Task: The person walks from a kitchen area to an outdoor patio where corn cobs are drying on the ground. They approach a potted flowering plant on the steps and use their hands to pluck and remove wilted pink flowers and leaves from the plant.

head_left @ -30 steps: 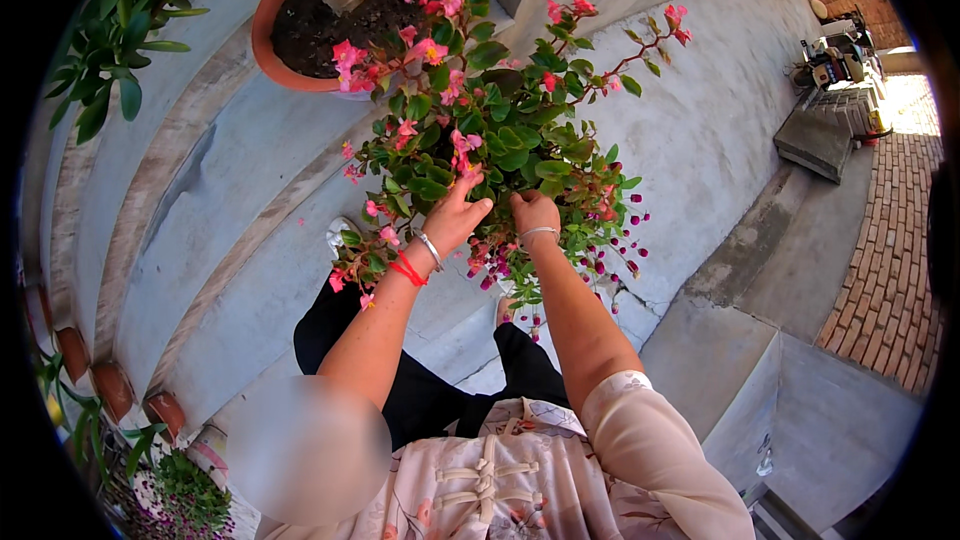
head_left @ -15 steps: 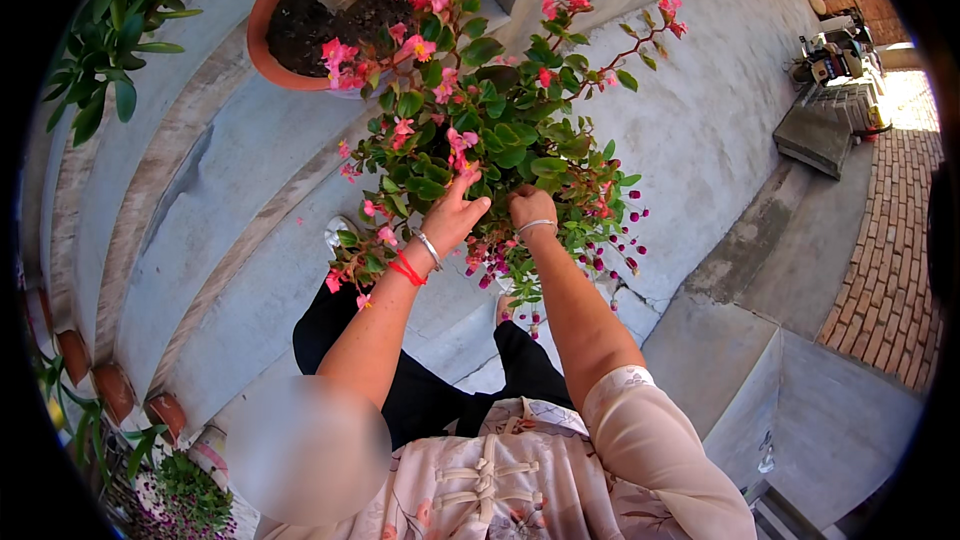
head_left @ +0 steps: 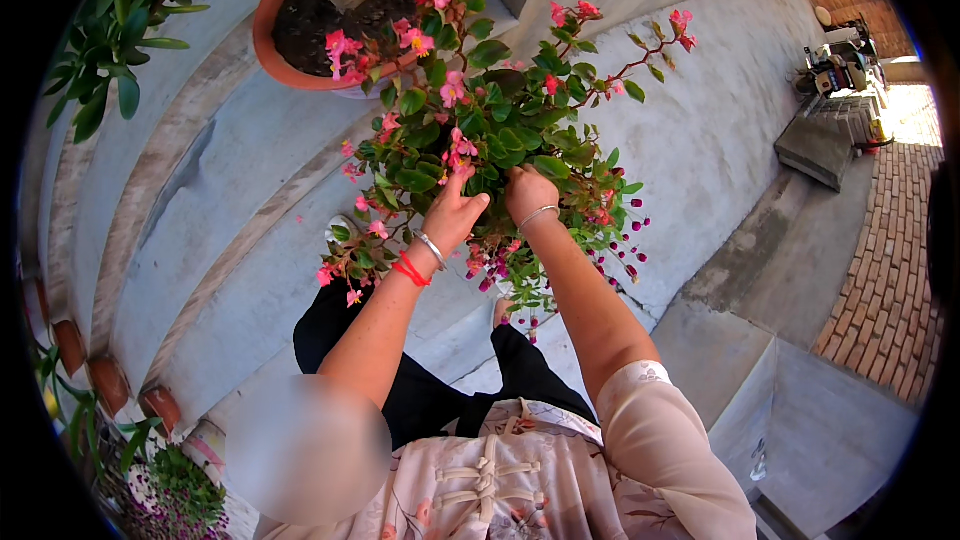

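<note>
A bushy begonia (head_left: 505, 130) with green leaves and pink flowers stands in front of me. My left hand (head_left: 457, 210), with a silver bangle and a red cord at its wrist, rests against the foliage under a pink bloom (head_left: 460, 148). Its thumb points away from the fingers, whose tips run partly under leaves. Just to the right, my right hand (head_left: 530, 195) is curled closed deep in the stems, a silver bangle (head_left: 540, 215) on its wrist. Leaves hide its fingertips and whatever they pinch. The begonia's pot is hidden.
Behind the begonia is a terracotta pot (head_left: 278, 55) with a thick-stemmed plant. Curved concrete steps (head_left: 235, 190) descend on the left. Small purple flowers (head_left: 630, 252) hang at the lower right of the bush. A concrete ledge (head_left: 715, 350) and brick paving (head_left: 880, 270) lie to the right.
My right hand has shifted slightly left and farther into the leaves, and its wrist has turned. My left hand stays almost in place.
</note>
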Available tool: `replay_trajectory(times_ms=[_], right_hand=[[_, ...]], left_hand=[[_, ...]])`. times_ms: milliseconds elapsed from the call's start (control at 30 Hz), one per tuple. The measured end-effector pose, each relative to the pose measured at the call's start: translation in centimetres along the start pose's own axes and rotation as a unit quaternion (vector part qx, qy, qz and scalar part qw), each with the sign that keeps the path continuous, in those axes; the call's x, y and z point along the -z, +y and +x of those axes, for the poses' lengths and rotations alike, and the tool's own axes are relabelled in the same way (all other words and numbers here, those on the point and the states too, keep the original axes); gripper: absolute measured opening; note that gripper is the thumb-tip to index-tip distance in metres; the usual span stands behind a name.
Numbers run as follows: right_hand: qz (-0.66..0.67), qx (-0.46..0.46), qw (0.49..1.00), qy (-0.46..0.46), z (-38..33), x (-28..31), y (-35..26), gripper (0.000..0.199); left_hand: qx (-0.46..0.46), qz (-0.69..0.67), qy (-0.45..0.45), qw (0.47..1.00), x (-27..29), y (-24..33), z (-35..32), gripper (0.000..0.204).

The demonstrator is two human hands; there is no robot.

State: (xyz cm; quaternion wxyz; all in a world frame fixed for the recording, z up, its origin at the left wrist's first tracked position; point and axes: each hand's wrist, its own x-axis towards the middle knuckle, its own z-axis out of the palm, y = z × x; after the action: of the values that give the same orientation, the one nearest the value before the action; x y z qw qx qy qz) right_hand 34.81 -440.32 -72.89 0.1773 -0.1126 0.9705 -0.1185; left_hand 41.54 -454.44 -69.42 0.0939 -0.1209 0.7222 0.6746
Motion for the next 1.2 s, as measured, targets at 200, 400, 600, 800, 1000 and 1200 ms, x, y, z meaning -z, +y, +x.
replay_trajectory(times_ms=[200, 400, 600, 800, 1000, 1200], right_hand=[[-0.177, 0.076, 0.957, -0.217, 3.7, -0.2, 0.6, 0.022], [-0.253, 0.131, 0.908, -0.308, 5.4, -0.7, 1.3, 0.022], [-0.211, 0.116, 0.909, -0.341, 5.9, -1.9, 1.8, 0.023], [-0.177, 0.131, 0.934, -0.28, 5.4, -3.5, 3.6, 0.036], [-0.248, 0.145, 0.884, -0.369, 5.2, -1.3, 0.9, 0.04], [-0.325, 0.163, 0.845, -0.393, 5.6, -2.3, 0.8, 0.036]], left_hand=[[0.008, -0.004, -0.006, 1.0, 0.7, 0.0, 0.5, 0.051], [0.002, 0.017, -0.013, 1.0, 1.2, 0.1, 0.9, 0.048], [-0.001, 0.015, -0.023, 1.0, 1.4, 0.3, 1.2, 0.047], [0.009, 0.021, -0.032, 0.999, 1.4, 0.1, 1.1, 0.047], [0.022, 0.025, -0.024, 0.999, 1.5, -0.2, 0.8, 0.047], [0.017, 0.022, -0.032, 0.999, 1.3, 0.3, 0.7, 0.048]])
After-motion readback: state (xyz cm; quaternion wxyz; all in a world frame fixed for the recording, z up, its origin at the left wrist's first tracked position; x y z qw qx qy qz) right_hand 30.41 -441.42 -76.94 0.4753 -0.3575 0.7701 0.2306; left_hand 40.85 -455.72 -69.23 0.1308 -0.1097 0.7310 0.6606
